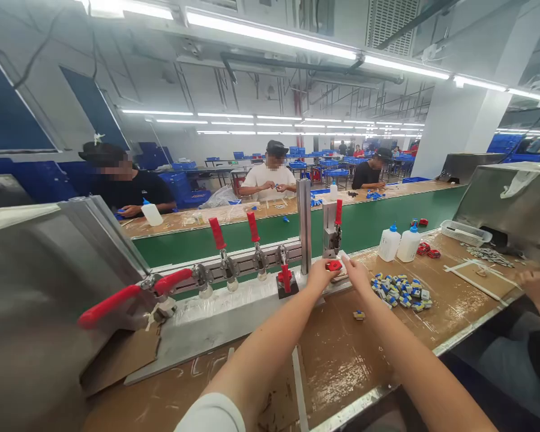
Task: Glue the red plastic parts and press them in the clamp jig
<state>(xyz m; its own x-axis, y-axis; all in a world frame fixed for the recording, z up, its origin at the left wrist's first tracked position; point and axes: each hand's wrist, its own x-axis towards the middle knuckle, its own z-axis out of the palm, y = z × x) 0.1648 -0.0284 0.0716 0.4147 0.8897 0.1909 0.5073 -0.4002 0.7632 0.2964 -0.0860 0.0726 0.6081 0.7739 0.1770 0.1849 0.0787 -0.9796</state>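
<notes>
My left hand [320, 276] is closed on a small red part [334, 265], in front of an upright toggle clamp [338, 225] with a red handle. Close beside it, my right hand [357, 275] is closed, with a small white piece [343, 257] at its fingertips; its exact kind is too small to make out. To the left, another red part [286, 278] sits on a black block under a clamp on the metal rail. A pile of small blue, yellow and white parts [400, 291] lies right of my hands, with one loose part [359, 315] nearer me.
Several red-handled toggle clamps [216, 233] line the rail at left. Two white bottles [389, 245] with blue caps and some red parts [429, 251] stand behind the pile. A white basket [465, 233] is farther right. A co-worker's hand [537, 291] is at the right edge; people work across the green belt [369, 219].
</notes>
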